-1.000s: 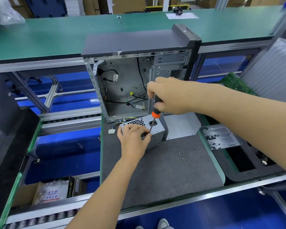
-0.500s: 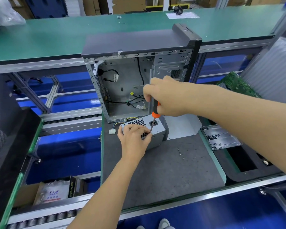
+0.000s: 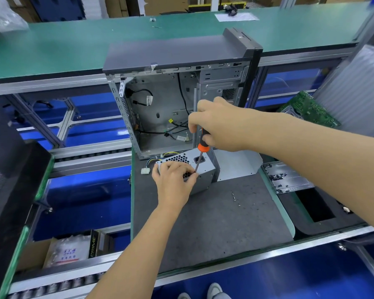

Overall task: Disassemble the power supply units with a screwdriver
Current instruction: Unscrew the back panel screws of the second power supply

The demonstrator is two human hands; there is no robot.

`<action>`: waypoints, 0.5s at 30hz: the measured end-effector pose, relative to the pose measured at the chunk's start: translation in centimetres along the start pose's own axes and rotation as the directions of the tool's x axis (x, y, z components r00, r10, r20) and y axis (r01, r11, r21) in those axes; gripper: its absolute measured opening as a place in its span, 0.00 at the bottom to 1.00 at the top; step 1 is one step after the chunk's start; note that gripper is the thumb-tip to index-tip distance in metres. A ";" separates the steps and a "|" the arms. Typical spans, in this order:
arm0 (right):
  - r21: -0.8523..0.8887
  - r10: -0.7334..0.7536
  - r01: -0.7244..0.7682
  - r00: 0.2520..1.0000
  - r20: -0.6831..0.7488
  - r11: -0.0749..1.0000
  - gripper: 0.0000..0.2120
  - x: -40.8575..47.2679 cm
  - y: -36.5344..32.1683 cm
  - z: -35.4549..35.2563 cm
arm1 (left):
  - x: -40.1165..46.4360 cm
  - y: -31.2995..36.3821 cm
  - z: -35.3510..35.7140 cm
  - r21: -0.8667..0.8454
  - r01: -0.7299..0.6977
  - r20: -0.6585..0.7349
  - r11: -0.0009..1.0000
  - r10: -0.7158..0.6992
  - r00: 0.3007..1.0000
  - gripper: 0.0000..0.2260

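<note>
Power supply unit (image 3: 204, 169): a small bare-metal grey box, its upper face pierced by a honeycomb vent grille, with a dark rectangular socket opening beside the grille. It lies on the grey mat of the bench (image 3: 225, 223), just in front of the open computer case (image 3: 181, 93).
Wires (image 3: 158, 158): a yellow, blue and black bundle leaves the unit's far left corner and ends in a white plug (image 3: 145, 171) lying on the mat.
Left hand (image 3: 174, 181): rests on top of the unit over the grille, fingers curled toward the screwdriver tip; whether they pinch a screw there cannot be told.
Right hand (image 3: 220, 124): clenched round the screwdriver's handle, above the unit.
Screwdriver (image 3: 200, 154): black and orange handle, thin metal shaft angled down and slightly left, its tip meeting the unit's upper face right by the left fingertips.
Computer case: stands upright with its side off, bare metal interior showing loose black cables and a drive cage; dark top panel.
Loose screws (image 3: 234, 198): a few small ones scattered on the mat to the right of the unit.
Metal panel (image 3: 238, 164): light grey sheet lying just behind and right of the unit.
Circuit board (image 3: 309, 110): green, leaning at the far right.
</note>
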State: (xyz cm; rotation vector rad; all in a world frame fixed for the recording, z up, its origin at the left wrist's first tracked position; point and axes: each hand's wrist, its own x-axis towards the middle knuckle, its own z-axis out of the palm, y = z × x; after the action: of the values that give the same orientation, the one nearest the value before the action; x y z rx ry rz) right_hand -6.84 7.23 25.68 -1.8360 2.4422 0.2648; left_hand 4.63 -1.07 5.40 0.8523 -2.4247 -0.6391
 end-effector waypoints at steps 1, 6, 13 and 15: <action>0.016 -0.007 0.007 1.000 -0.011 1.000 0.14 0.0 0.0 0.0 | 0.0 0.0 0.0 -0.007 0.000 -0.003 1.000 0.000 1.000 0.03; 0.056 -0.022 0.026 0.997 -0.077 0.998 0.14 -0.1 0.1 0.1 | -0.1 -0.2 0.1 -0.035 -0.005 -0.024 0.999 0.004 1.000 0.02; 0.101 0.019 0.000 0.982 -0.185 0.995 0.14 -0.1 1.5 -0.2 | -0.3 -0.3 0.1 -0.005 -0.062 -0.033 0.998 0.062 0.998 0.02; 0.109 0.027 -0.007 0.982 -0.188 0.994 0.14 -0.2 1.8 -0.2 | -0.2 -0.2 0.2 0.003 -0.056 -0.037 0.998 0.056 0.998 0.03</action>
State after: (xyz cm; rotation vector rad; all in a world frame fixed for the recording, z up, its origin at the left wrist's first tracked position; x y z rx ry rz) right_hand -8.47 7.84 26.04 -1.8743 2.5381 -0.0429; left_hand 4.75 -0.99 5.08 0.7872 -2.4072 -0.5954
